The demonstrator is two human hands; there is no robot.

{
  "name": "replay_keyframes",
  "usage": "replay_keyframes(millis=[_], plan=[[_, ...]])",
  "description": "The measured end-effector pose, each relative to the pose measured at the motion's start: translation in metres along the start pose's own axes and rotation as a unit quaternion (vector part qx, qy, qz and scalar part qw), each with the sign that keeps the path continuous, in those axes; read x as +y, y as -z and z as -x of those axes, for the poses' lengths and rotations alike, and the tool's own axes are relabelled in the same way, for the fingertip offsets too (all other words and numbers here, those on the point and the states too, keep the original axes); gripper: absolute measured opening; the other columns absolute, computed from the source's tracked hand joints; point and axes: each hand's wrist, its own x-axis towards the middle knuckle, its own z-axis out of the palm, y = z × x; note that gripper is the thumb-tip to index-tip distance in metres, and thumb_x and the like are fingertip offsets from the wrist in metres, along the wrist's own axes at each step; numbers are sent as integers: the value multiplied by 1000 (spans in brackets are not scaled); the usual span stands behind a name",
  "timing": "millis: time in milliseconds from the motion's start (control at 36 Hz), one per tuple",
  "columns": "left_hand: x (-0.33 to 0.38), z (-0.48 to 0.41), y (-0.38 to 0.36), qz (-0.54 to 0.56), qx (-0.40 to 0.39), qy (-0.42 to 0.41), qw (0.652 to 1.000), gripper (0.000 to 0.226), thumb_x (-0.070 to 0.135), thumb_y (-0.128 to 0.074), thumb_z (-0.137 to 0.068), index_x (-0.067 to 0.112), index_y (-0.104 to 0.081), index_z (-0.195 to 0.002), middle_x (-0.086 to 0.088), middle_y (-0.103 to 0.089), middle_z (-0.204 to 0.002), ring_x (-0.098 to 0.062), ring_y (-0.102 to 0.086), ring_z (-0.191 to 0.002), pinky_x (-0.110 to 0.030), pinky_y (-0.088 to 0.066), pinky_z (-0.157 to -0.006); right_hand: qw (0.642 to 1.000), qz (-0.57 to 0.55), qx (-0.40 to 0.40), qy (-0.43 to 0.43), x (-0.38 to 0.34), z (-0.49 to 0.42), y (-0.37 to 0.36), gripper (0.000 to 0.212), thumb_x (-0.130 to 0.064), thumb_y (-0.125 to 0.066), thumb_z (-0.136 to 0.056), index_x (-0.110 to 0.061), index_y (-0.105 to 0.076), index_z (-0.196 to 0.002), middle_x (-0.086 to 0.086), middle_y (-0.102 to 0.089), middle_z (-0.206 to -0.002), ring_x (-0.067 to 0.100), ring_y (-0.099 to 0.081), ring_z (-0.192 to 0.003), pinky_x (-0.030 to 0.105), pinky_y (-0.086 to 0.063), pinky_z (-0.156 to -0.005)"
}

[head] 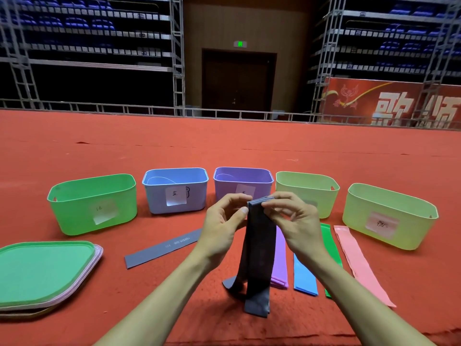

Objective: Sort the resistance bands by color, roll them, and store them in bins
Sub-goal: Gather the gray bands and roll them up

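Dark grey in colour, the held resistance bands (pixel 259 250) hang as a stack over the middle of the red carpet (pixel 224 146), with their lower ends trailing on it towards its near edge. The left hand (pixel 222 226) and right hand (pixel 294 221) meet at the stack's top end. The fingers (pixel 269 202) of both pinch it there, apparently squaring the layers up, with no roll begun.

Sorting looks largely done. A single grey band (pixel 162 248) lies flat to the left, and the purple bands (pixel 280 260), blue band (pixel 304 278), green band (pixel 330 243) and pink band (pixel 359 263) lie in separate strips to the right. None on the carpet is rolled, so rolling and storing seem mostly still ahead.

Beyond, towards the far edge, stands a row of labelled bins. These are a green bin (pixel 92 203), blue bin (pixel 154 196), purple bin (pixel 224 191) and two pale yellow-green bins (pixel 361 216). Their contents cannot be made out. Stacked lids (pixel 42 270) sit by the left near corner. Nothing blocks the way to the bins.
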Motion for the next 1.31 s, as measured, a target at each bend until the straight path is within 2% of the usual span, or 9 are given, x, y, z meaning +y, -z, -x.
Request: replay_keyframes(millis=[111, 278, 389, 472, 583, 722, 972, 1139, 1306], plan=[[0, -1, -2, -11, 6, 1, 1000, 21, -3, -52, -95, 12, -66, -100, 0, -70, -97, -14, -64, -95, -40, -54, -88, 1000, -8, 13, -11, 1, 2, 0, 39, 10, -70, -77, -27, -77, -84, 11, -64, -100, 20, -66, -94, 25, -53, -82], [0, -2, -5, -11, 19, -2, 1000, 21, -3, -51, -95, 12, -66, -98, -1, -70, -95, -13, -65, -93, -35, -56, -84, 999, -4, 30, -15, 1, 4, -1, 38, 10, -71, -75, -27, -77, -84, 11, -62, -100, 17, -63, -95, 24, -52, -79], [0, -3, -5, -10, 24, 0, 1000, 20, -3, -51, -95, 10, -66, -98, -4, -70, -95, -14, -66, -93, -33, -56, -83, 999, 21, 41, 5, -3, 6, -2, 42, 8, -73, -74, -34, -77, -82, 8, -59, -98, 7, -60, -90, 14, -48, -73], [-1, -3, -5, -7, 31, 0, 999, 20, -3, -52, -95, 10, -67, -97, -4, -71, -95, -15, -66, -94, -35, -56, -86, 998, 26, 49, 16, -5, 7, -3, 45, 7, -73, -74, -38, -77, -81, 10, -57, -96, 4, -58, -87, 11, -47, -71], [-1, -3, -6, -1, 37, 1, 999, 20, -3, -52, -94, 11, -67, -96, -2, -71, -93, -14, -66, -93, -37, -56, -86, 998, 27, 51, 19, -4, 7, -3, 39, 5, -74, -74, -33, -77, -85, 8, -58, -95, 7, -58, -87, 14, -48, -73], [0, -3, -8, 4, 32, 0, 999, 19, -3, -53, -94, 10, -67, -97, -2, -71, -92, -14, -66, -93, -37, -56, -86, 998, 13, 54, 30, -6, 8, -5, 48, 9, -72, -74, -38, -77, -82, 11, -57, -94, 5, -58, -87, 11, -47, -70], [0, -3, -10, 2, 30, -5, 1000, 22, -7, -51, -94, 9, -67, -95, -4, -70, -90, -15, -66, -91, -34, -56, -85, 997, 22, 67, 38, -5, 9, -6, 48, 9, -73, -74, -39, -76, -82, 11, -59, -94, 3, -60, -87, 10, -48, -71], [-2, -3, -10, 0, 37, -13, 999, 25, -8, -51, -93, 11, -67, -92, -2, -70, -88, -15, -66, -89, -33, -54, -83, 997, 4, 79, 20, 1, 9, -7, 44, 7, -73, -75, -36, -77, -82, 2, -61, -92, 10, -62, -89, 21, -50, -79], [-2, -1, -8, -1, 3, -17, 1000, 34, -4, -53, -94, 23, -68, -108, -1, -64, -99, -11, -61, -97, -30, -53, -87, 995, -51, 88, -23, 4, 10, -8, 38, 9, -70, -76, -28, -78, -79, 0, -62, -92, 13, -63, -89, 21, -50, -82]])
